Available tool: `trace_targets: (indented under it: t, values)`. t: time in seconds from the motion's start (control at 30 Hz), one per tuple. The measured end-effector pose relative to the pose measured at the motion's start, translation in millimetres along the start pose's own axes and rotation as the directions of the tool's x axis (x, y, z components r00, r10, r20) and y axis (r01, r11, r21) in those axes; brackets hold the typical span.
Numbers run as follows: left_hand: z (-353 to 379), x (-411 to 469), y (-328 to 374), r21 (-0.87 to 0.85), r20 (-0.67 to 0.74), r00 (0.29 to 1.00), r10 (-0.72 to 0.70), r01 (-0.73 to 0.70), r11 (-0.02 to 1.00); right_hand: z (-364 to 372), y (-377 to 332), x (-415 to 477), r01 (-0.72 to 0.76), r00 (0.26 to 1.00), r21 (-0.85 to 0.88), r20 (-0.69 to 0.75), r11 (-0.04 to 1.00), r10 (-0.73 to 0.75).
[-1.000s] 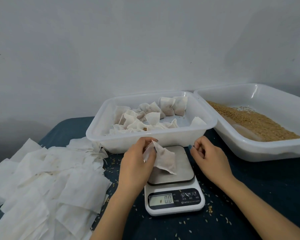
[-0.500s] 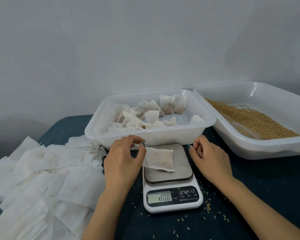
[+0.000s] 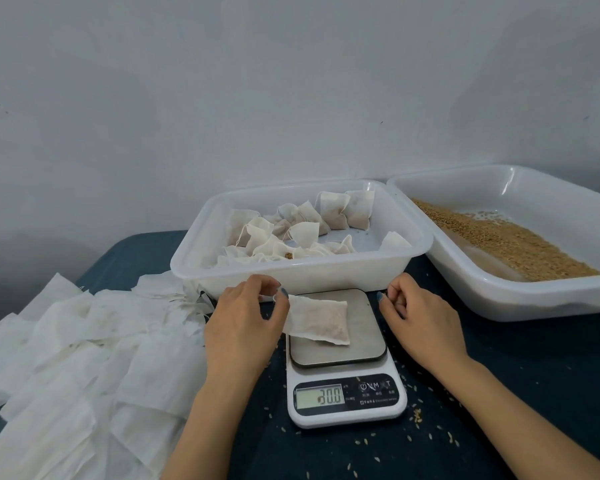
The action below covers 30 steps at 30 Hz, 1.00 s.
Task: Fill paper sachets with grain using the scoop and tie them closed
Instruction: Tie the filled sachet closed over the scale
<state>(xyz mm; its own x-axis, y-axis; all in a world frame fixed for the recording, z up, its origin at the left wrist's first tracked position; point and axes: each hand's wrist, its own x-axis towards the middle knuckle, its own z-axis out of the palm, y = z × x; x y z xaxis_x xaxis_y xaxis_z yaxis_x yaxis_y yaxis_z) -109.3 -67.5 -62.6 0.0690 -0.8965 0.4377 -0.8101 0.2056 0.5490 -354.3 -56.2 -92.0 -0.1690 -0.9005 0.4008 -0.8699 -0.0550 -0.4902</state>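
Observation:
A filled paper sachet (image 3: 321,320) lies flat on the steel plate of a white kitchen scale (image 3: 343,393), whose display reads 30.0. My left hand (image 3: 245,322) rests at the sachet's left end with fingers loosely curled, the thumb tip at the sachet's corner. It does not grip the sachet. My right hand (image 3: 421,320) sits just right of the scale plate, fingers loosely curled and holding nothing. No scoop is in view.
Behind the scale, a white tray (image 3: 302,275) holds several tied sachets. A second white tray (image 3: 520,299) at the right holds brown grain (image 3: 510,244). Empty paper sachets (image 3: 77,348) are piled at the left. Loose grains dot the dark blue cloth (image 3: 520,375).
My left hand laid the sachet down on the scale plate and let go of it. The display went from 0.0 to 30.0. My right hand stayed in place.

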Motion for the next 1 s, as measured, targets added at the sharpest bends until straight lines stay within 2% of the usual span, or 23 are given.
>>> trace_targets:
  t: [0.13,0.33,0.4,0.47,0.6,0.7,0.77,0.9,1.0]
  values:
    - [2.9,0.5,-2.7,0.009,0.110,0.993,-0.029,0.029,1.000,-0.4,-0.6,0.1,-0.002,1.000,-0.001,0.009,1.000,0.002]
    - [4.9,-2.3,0.5,0.057,0.170,0.985,-0.031,0.022,0.998,-2.0,-1.6,-0.9,-0.006,1.000,0.004,0.017,1.000,0.006]
    - [5.5,-2.0,1.1,-0.047,0.197,0.980,0.001,0.008,0.999,-2.4,-1.6,-1.0,-0.008,1.000,0.006,0.020,1.000,0.008]
    - [5.1,-0.5,2.5,-0.221,0.207,0.975,0.080,-0.033,0.975,-2.1,-1.3,-0.8,-0.007,1.000,0.007,0.024,1.000,0.007]
    - [-0.8,-2.0,14.6,-0.562,0.227,0.952,0.206,-0.045,0.826,-1.7,-1.1,-0.1,-0.008,0.999,0.010,0.035,1.000,0.008]
    - [-4.7,0.2,22.5,-0.665,0.173,0.963,0.206,-0.040,0.746,-1.7,-1.0,0.3,-0.007,0.999,0.010,0.037,1.000,0.006]
    - [-10.8,9.5,24.9,-0.701,0.126,0.980,0.157,-0.025,0.713,-1.6,-0.9,0.5,-0.003,0.999,0.007,0.038,1.000,0.003]
    - [-30.5,42.7,24.0,-0.602,-0.060,0.995,0.081,-0.101,0.792,-1.5,-1.6,0.2,0.004,0.999,-0.004,0.047,1.000,-0.003]
    - [-41.5,75.4,16.6,-0.473,-0.117,0.991,0.072,-0.119,0.873,-1.6,-1.9,-0.4,0.012,0.999,-0.008,0.048,1.000,-0.012]
